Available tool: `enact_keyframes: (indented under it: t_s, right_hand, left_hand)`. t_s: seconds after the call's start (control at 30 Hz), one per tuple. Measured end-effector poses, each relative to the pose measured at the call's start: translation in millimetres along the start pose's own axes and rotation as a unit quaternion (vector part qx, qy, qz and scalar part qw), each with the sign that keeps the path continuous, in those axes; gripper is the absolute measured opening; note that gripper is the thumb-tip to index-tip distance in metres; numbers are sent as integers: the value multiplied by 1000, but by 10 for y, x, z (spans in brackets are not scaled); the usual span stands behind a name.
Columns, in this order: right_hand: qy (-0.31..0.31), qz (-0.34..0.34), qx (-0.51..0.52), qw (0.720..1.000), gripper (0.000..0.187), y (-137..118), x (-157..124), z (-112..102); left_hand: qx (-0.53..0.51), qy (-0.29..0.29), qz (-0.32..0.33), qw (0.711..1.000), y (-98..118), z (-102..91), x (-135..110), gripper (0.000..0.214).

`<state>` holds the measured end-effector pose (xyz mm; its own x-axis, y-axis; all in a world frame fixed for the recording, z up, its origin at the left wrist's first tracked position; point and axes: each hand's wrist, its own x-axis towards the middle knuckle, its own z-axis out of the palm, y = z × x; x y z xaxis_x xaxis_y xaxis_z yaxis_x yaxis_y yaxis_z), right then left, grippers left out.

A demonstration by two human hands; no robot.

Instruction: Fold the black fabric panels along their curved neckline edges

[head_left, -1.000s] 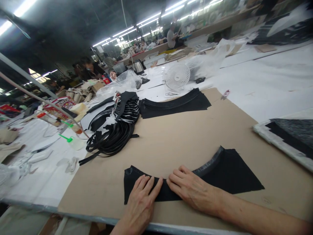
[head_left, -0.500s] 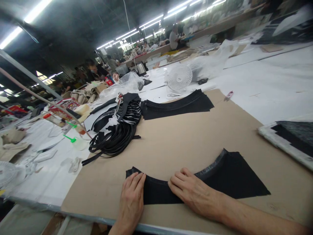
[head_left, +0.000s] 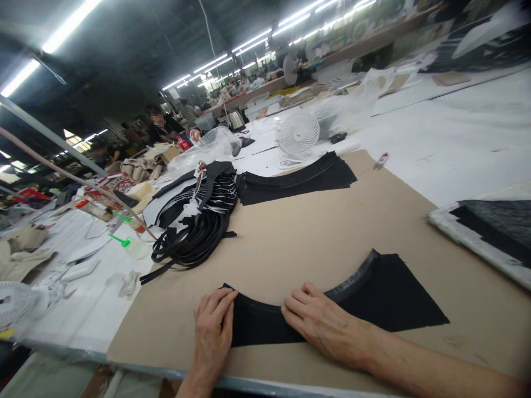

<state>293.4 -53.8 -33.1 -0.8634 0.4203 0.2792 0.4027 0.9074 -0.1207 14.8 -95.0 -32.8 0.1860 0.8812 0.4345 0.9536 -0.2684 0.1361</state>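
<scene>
A black fabric piece [head_left: 398,293] with a concave, folded upper edge lies flat on a tan board [head_left: 315,232]. At its left end, the fingers of my left hand [head_left: 212,323] are closed together on the corner and cover it. My right hand [head_left: 317,318] is closed on the same curved edge near its middle, fingertips bent down on the fold. Right of that hand, a shiny grey strip shows along the edge. What lies under the fingertips is hidden. Farther back rests a similar black piece or stack [head_left: 296,179].
Left of the stack sits a coiled bundle of black strips [head_left: 193,237]. A small white fan [head_left: 298,134] stands behind it. Pink snips [head_left: 382,160] lie at the board's far right. Green-capped bottles [head_left: 131,246] stand left. A white-edged panel [head_left: 460,237] holds dark cloth.
My left hand has slid left along the folded edge to the piece's end corner. The right hand keeps its place on the curve. The view has shifted slightly.
</scene>
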Motion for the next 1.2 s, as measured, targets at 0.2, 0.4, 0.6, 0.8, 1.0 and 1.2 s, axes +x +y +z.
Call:
enact_keyframes:
  t_s: [0.2, 0.4, 0.6, 0.8, 1.0, 1.2]
  right_hand:
    - [-8, 12, 7, 1000, 13, -8, 1, -46]
    - [2, 108, 103, 989, 22, 91, -27, -192]
    - [-3, 153, 128, 980, 24, 166, -101, -244]
    - [-18, 147, 130, 980, 14, 180, -93, -215]
    - [-53, 156, 141, 976, 13, 212, -58, -292]
    - [-94, 150, 156, 972, 14, 260, 10, -338]
  left_hand:
    - [15, -51, 76, 996, 35, 41, -33, 36]
    - [12, -7, 50, 999, 3, 93, -2, 26]
    - [28, 7, 33, 999, 33, 105, -48, 26]
    - [45, -6, 47, 998, 13, 81, -87, 32]
    - [81, -21, 108, 991, -32, 17, -112, 35]
    - [70, 40, 32, 996, 378, -49, 69, 24]
